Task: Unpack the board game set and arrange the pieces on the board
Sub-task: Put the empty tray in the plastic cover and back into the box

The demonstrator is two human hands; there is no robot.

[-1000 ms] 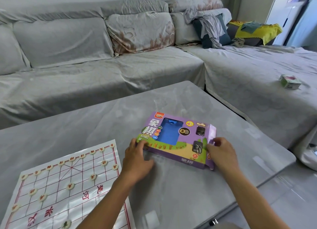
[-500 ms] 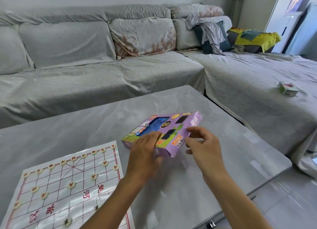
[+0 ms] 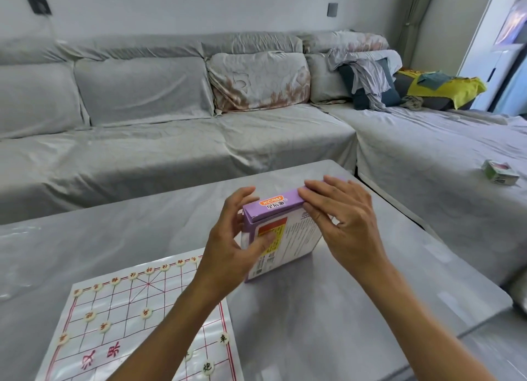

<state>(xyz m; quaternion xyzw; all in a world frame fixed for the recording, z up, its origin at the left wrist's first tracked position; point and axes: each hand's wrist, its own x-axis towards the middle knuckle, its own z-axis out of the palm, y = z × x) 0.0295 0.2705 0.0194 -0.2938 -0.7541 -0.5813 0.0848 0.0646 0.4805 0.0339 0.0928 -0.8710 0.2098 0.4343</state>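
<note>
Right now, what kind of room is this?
Most likely a home living room. A grey-covered corner sofa with cushions wraps round a low grey table, where a xiangqi board lies. The person's hands stand a purple game box upright on the table.

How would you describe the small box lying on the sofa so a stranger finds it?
Start at the grey covered corner sofa and follow its right-hand seat. There a small green-and-white carton with a pink top lies alone. It is the only box on the sofa.
</note>
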